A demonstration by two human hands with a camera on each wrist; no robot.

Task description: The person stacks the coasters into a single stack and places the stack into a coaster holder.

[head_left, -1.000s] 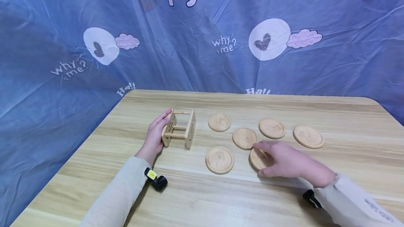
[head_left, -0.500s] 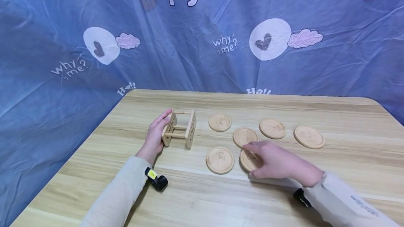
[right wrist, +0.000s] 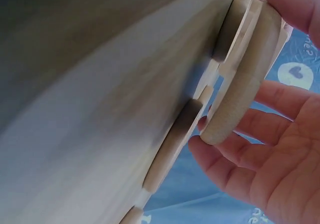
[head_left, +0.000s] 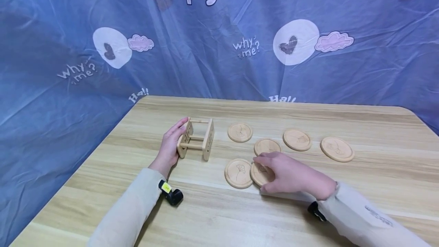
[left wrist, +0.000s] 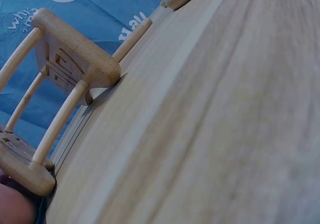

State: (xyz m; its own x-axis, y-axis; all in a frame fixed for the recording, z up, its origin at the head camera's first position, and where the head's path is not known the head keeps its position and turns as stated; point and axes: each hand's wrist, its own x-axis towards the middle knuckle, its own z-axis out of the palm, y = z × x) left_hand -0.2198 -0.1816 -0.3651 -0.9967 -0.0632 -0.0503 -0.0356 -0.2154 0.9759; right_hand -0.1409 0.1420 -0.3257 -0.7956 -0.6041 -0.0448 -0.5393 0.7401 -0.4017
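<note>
A small wooden coaster rack [head_left: 208,140], with two cut-out side panels joined by rods, stands on the table at left. My left hand [head_left: 168,146] holds its left panel; in the left wrist view only a bit of a finger [left wrist: 16,204] shows at the panel's lower end. With thumb and fingers at its rim, my right hand [head_left: 289,174] grips a round wooden coaster [head_left: 260,174]. In the right wrist view that coaster [right wrist: 245,79] is tilted and raised off the tabletop. Its left edge appears beside the ginkgo-leaf coaster [head_left: 237,173] in the head view; whether they touch is unclear.
More engraved coasters lie flat: one coaster [head_left: 240,132] right of the rack, one [head_left: 265,145] partly behind my right hand, and two farther right, a coaster [head_left: 297,139] and another coaster [head_left: 337,149]. Behind the wooden table [head_left: 219,216] hangs a blue printed cloth [head_left: 205,60].
My right hand has carried its coaster leftward, up beside the ginkgo-leaf one. It now covers part of the coaster behind it. The left hand and rack stay in place.
</note>
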